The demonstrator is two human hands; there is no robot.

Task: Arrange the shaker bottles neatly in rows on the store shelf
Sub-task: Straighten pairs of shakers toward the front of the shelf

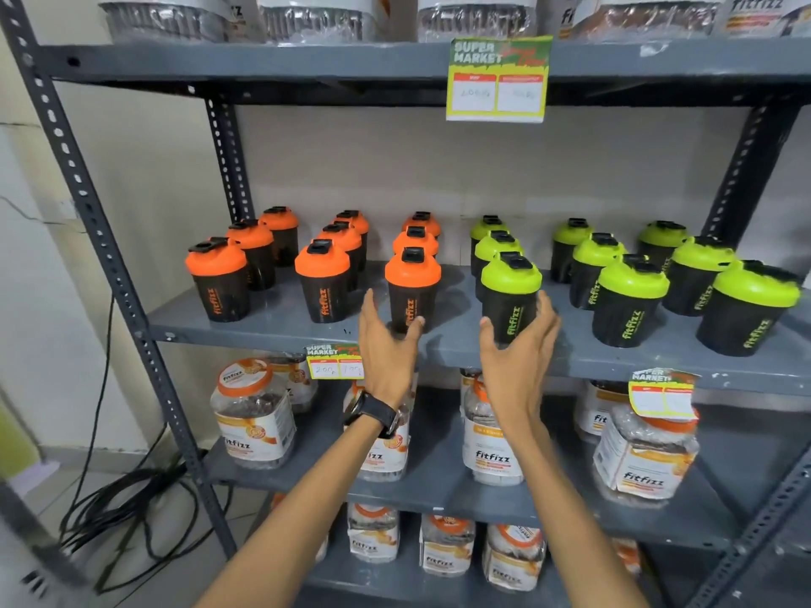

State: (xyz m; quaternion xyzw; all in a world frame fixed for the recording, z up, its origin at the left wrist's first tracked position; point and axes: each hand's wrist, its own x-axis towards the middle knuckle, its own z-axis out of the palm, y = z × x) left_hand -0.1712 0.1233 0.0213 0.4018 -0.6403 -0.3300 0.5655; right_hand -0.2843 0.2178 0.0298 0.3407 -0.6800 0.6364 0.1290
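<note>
On the grey shelf (272, 320), orange-lidded shaker bottles (322, 280) stand in three rows running front to back on the left. The left hand (386, 344), a black watch (373, 414) on its wrist, is spread open beside the front orange-lidded bottle (412, 287). The right hand (520, 344), also open, cups around the front green-lidded bottle (511, 296); contact is unclear. More green-lidded shaker bottles (632, 296) fill three rows to the right.

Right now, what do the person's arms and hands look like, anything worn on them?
Both forearms are bare, with no sleeves in view. The left hand has a black watch with a wide black strap on its wrist. The right hand wears nothing visible: no glove, band or ring.
</note>
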